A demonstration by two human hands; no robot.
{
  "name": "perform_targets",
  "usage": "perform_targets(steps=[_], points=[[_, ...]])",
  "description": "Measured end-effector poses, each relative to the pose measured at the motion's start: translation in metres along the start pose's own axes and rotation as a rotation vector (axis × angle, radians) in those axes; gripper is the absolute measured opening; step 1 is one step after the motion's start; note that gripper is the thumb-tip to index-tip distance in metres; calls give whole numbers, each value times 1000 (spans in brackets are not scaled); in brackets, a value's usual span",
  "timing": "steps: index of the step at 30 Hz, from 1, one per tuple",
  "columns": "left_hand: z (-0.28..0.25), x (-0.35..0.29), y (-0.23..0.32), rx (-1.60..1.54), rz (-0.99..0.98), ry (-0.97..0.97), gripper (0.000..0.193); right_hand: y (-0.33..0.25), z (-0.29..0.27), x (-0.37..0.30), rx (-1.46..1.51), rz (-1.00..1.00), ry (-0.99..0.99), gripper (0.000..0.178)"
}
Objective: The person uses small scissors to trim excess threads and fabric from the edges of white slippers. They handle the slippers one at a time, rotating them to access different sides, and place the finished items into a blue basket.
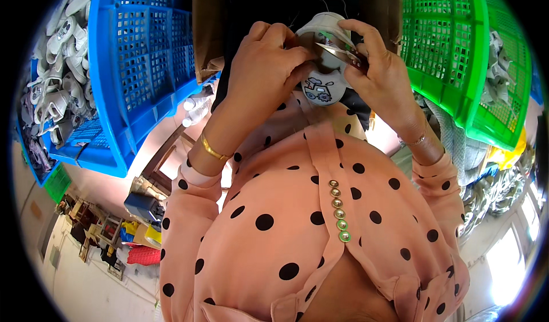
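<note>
A white fabric shoe upper with a printed vehicle drawing is held up between my hands at the top middle. My left hand is closed, pinching the left edge of the upper. In my right hand is a pair of small metal thread snips, its pointed blades reaching left across the upper's opening. The right forefinger and thumb also touch the upper's right edge. Loose threads stand up above the piece. My left fingertips are partly hidden behind the hand, and the snips' handle is mostly covered by my right fingers.
At my left stands a blue plastic crate, with many white shoe pieces beyond it. To the right is a green plastic crate beside more white pieces. A brown cardboard edge borders the dark area ahead.
</note>
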State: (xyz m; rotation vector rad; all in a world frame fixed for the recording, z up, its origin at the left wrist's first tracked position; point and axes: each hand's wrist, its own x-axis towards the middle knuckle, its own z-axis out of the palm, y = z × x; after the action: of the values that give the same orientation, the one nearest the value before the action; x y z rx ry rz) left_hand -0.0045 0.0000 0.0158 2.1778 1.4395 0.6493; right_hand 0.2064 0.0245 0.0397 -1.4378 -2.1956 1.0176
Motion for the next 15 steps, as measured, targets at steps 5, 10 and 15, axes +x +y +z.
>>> perform_targets(steps=[5,10,15], points=[[23,-9,-15,-101,-12,-109,9,19,21,-8,52,17,-23,60],[6,-14,-32,-45,-148,244,9,20,14,-11,30,28,-13,62],[-30,-8,-17,166,55,354,31,20,11,-10,26,-8,12,60]])
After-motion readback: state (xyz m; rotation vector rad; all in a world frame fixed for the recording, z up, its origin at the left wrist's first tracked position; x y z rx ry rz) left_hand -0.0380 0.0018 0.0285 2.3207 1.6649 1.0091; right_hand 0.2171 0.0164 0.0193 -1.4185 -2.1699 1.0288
